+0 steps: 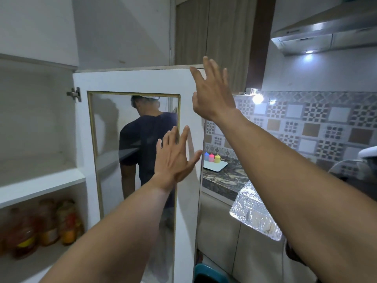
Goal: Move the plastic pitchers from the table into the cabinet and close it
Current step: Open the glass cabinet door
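Both hands open, grasping nothing: left hand (175, 158) flat near door (138, 82) frame, right hand (212, 94) at its top corner. Cabinet (40, 174) open; three pitchers (212, 157) sat on counter (222, 178) tray (216, 167).

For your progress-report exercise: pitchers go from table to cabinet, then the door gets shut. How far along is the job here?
Done: the cabinet door stands open. No pitchers show on the shelves; the lower shelf holds only bottles. In hand: nothing; the left hand and right hand, both open, are at the door. Left: if the small coloured containers on the counter are the pitchers, moving them in, then closing.
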